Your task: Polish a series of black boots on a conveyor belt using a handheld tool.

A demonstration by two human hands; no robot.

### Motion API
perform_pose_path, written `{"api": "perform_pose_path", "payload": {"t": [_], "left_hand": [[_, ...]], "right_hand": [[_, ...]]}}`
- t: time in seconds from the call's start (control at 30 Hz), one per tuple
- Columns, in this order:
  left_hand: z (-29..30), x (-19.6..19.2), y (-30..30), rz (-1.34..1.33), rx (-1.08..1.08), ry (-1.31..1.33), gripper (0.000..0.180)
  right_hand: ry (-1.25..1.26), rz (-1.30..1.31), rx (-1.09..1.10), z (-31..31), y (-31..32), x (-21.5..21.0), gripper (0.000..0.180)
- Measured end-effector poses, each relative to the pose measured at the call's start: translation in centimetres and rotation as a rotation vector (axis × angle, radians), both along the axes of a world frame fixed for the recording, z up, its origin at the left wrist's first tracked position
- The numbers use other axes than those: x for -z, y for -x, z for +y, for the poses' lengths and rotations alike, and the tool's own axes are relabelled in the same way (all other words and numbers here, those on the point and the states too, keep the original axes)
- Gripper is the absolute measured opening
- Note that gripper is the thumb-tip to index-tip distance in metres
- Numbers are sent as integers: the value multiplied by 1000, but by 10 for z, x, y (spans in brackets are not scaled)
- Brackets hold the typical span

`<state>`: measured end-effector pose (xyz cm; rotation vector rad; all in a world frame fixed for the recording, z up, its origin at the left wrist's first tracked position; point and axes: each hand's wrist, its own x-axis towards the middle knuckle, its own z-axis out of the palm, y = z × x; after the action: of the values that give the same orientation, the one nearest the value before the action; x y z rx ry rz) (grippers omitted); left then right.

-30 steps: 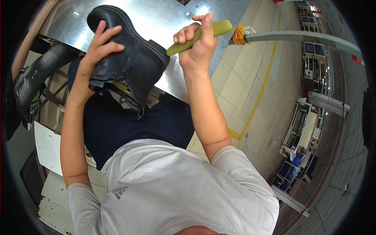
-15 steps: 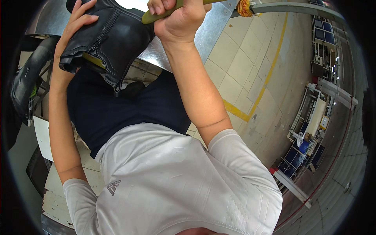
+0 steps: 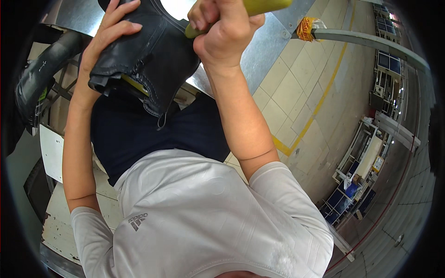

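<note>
A black leather boot hangs over my lap at the upper left, its opening toward me and a thin loop at its lower edge. My left hand grips its left side, fingers spread across the leather and the thumb hidden. A yellow-green strip of something inside shows at the boot's opening. My right hand is closed in a fist around an olive-green tool with a tapered tip. That tip meets the boot's upper right side, near a white surface; whether it presses in, I cannot tell.
A shiny metal table lies beyond the boot, with a metal rail running off right and an orange-yellow wrapping at its joint. Another black boot-like item is at the left. Racks with blue panels line the right.
The whole view has shifted, so the table, boot and hands appear lower and farther right. The boot is turned slightly, its loop hanging farther right. Both hands keep their holds.
</note>
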<state>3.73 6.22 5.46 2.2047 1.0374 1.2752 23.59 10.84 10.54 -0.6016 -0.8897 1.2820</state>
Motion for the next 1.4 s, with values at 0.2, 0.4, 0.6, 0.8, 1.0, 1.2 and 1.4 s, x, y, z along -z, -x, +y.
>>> {"api": "perform_pose_path", "payload": {"t": [0.2,0.4,0.6,0.8,1.0,1.2,1.4], "left_hand": [[-11,12,-3,-27,-55,-31,43],[-20,13,-14,-48,-45,50,42],[-25,22,-19,-87,-15,48,39],[-28,13,-28,-103,-6,104,34],[-26,9,-28,-97,58,131,36],[-25,11,-32,-83,99,184,43],[-18,7,-34,-131,122,208,61]], "right_hand": [[245,-148,-137,6,-1,-13,18],[202,-164,-76,13,10,6,31],[243,-176,-53,13,21,7,25],[274,-174,-47,23,27,2,27],[269,-197,-62,43,42,-3,29],[191,-187,-93,69,61,-10,31],[160,-246,-181,93,83,-6,31]]}}
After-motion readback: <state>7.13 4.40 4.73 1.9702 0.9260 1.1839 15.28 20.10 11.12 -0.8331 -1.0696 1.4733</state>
